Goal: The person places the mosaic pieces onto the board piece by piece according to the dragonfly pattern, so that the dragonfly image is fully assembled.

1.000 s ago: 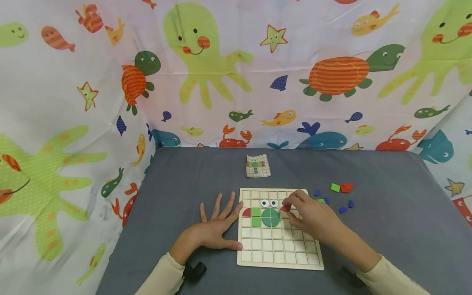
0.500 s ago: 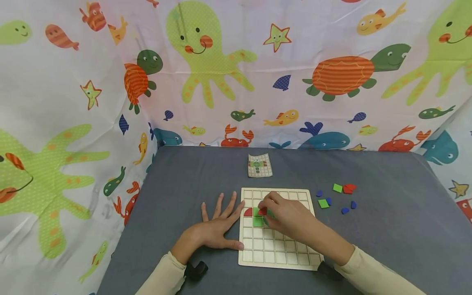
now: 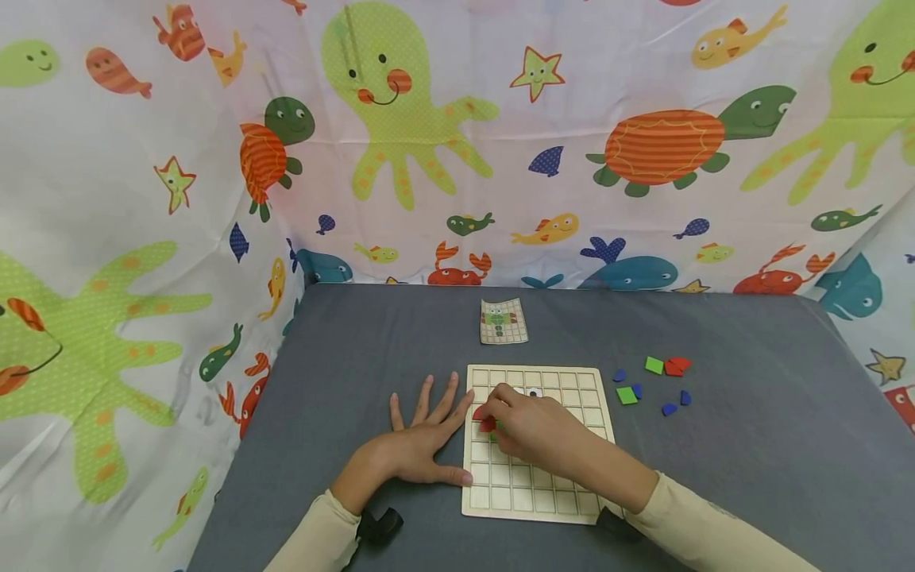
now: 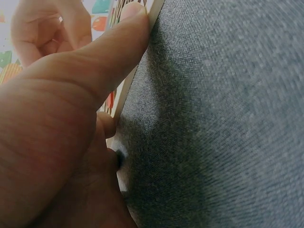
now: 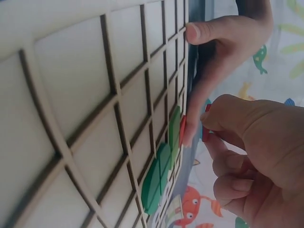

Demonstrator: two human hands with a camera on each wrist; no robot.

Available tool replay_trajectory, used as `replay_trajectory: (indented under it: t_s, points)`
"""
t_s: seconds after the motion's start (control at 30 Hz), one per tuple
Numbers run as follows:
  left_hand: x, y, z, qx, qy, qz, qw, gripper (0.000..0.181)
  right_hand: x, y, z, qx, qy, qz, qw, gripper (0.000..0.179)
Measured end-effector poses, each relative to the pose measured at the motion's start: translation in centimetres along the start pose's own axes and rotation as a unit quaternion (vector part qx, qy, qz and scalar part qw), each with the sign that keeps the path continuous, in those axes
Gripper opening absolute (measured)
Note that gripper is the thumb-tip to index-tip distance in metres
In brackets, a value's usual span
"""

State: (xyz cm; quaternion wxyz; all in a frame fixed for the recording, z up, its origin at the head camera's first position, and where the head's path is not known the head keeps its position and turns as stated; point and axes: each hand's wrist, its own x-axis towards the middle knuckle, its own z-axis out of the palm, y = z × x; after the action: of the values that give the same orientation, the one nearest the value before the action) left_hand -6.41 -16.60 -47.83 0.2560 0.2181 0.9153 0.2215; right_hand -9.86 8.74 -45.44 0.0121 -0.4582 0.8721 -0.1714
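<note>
A pale wooden grid board [image 3: 543,496] lies on the grey table. My left hand [image 3: 418,451] is spread flat at its left edge, with the thumb and index fingertip touching the rim. Over the board's left columns, my right hand [image 3: 539,429] pinches a small red piece [image 5: 205,135] between thumb and fingers, held apart from the board in the right wrist view. Another red piece [image 5: 183,128] sits on the grid beside light green pieces [image 5: 175,130] and a dark green round shape [image 5: 156,178]. One eye piece [image 3: 534,392] shows past my right hand, which hides much of the pattern.
Behind the board lies a small pattern card [image 3: 503,332]. Right of the board are loose green squares [image 3: 627,396], red pieces [image 3: 674,367] and several blue pieces [image 3: 669,409]. A printed sea-animal cloth [image 3: 429,143] hangs behind and left of the table.
My right hand has carried the red piece leftward across the board, from right of the dark green circle to the left columns. My left hand stays in place.
</note>
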Motion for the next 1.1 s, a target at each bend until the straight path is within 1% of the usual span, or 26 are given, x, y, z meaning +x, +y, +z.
replay_trajectory:
  t_s: [0.1,0.2,0.47,0.63,0.93,1.1]
  points:
    - [0.0,0.0,0.0,-0.002,0.0,0.001,1.0,0.118,0.2,-0.1,0.3,-0.008,-0.013,-0.003,0.9999,0.032]
    - [0.0,0.0,0.1,-0.003,0.0,0.003,1.0,0.118,0.3,-0.2,0.6,-0.018,-0.017,-0.007,0.9997,0.031]
    - [0.0,-0.2,0.2,0.0,0.001,0.002,1.0,0.118,0.7,-0.4,1.2,-0.035,-0.012,-0.015,0.9992,0.02]
    - [0.0,-0.2,0.2,-0.007,0.0,0.004,1.0,0.118,0.7,-0.5,1.4,-0.047,-0.014,-0.02,0.9986,0.018]
    - [-0.1,-0.1,0.1,-0.009,-0.002,0.004,1.0,0.117,0.8,-0.6,1.6,-0.054,-0.013,-0.022,0.9982,0.016]
    - [-0.1,-0.2,0.1,-0.007,-0.001,0.007,1.0,0.117,0.9,-0.6,1.6,-0.047,-0.018,-0.017,0.9986,0.014]
